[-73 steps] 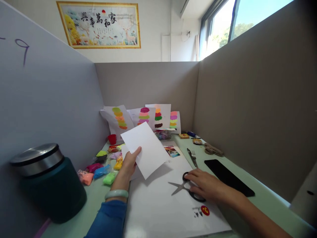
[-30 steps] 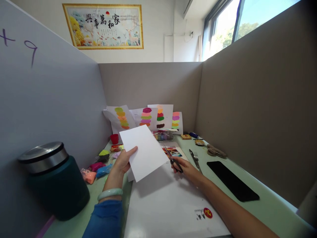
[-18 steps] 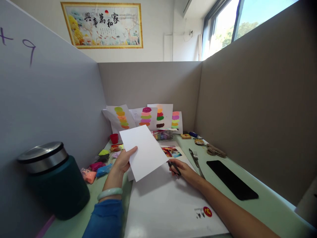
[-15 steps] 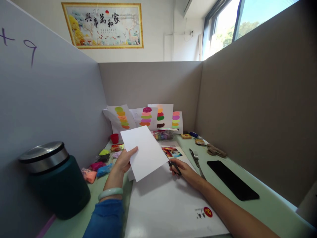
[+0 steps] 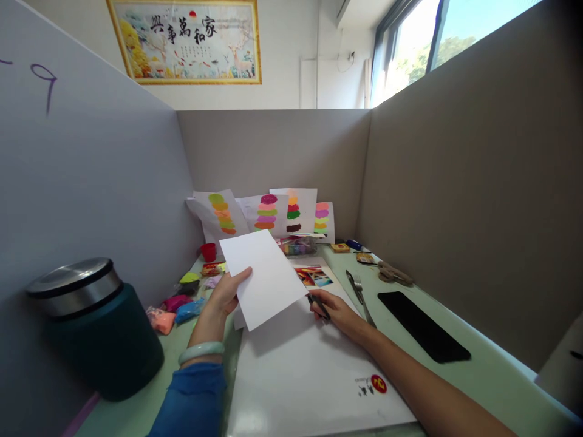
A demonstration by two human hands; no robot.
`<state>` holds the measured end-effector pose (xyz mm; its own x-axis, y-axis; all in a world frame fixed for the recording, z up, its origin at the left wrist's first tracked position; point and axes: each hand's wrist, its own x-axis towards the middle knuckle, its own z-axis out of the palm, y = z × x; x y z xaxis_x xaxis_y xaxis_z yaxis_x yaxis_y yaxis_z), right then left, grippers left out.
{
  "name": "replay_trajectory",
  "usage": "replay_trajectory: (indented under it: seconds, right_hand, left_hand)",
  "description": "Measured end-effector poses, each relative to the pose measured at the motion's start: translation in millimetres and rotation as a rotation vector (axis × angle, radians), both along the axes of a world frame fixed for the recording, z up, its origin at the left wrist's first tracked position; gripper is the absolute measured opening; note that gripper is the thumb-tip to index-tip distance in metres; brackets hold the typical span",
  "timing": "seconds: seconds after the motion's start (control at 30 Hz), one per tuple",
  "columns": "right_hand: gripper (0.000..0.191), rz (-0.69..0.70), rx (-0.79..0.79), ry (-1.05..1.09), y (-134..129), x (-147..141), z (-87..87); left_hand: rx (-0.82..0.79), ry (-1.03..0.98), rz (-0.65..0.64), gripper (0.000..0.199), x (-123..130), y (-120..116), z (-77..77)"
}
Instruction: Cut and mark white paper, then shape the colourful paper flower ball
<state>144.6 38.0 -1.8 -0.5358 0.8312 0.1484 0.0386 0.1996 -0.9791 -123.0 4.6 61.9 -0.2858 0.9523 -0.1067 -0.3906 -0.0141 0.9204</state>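
Note:
A blank white sheet [image 5: 268,279] is held up and tilted in my left hand [image 5: 226,292], thumb on its face and fingers behind it. My right hand [image 5: 336,311] is closed around a small black tool [image 5: 320,306] near the sheet's lower right corner. The fingers and the sheet partly hide this tool, so I cannot make out its kind. Below both hands lies a large white pad [image 5: 291,376] with a red logo and a colourful picture. It rests on the pale green table.
A dark green flask [image 5: 104,340] stands at left, near coloured clay packets [image 5: 175,303] and a red cup [image 5: 208,252]. Painted sheets [image 5: 268,212] lean at the back. A fork [image 5: 359,291], a brown cord [image 5: 394,274] and a black flat slab [image 5: 423,326] lie at right. Partitions enclose the table.
The whole view has shifted slightly. Both hands keep hold of the sheet and the black tool in nearly the same pose; the tool has turned slightly.

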Motion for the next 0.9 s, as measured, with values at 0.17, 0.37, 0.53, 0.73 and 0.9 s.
replay_trajectory:
  seconds: [0.17, 0.37, 0.53, 0.73, 0.9]
  right_hand:
    - [0.041, 0.005, -0.011, 0.023, -0.2, -0.9, -0.8]
    - [0.038, 0.004, -0.025, 0.041, -5.0, -3.0, 5.5]
    - [0.038, -0.015, -0.012, 0.05, -5.8, -3.9, 5.8]
    - [0.04, -0.047, -0.014, 0.061, -3.2, -4.5, 0.0]
    - [0.041, -0.054, -0.014, 0.079, -4.9, -5.6, 0.7]
  left_hand:
    - [-0.001, 0.005, 0.007, 0.035, 1.1, 0.1, 0.2]
    - [0.006, 0.011, -0.023, 0.038, 0.9, 1.8, -2.7]
    - [0.013, 0.036, -0.038, 0.039, 1.6, 3.5, -4.9]
    - [0.001, 0.033, -0.039, 0.034, 2.6, 2.8, -4.2]
    - [-0.014, 0.037, -0.032, 0.033, 3.0, 1.9, -3.2]
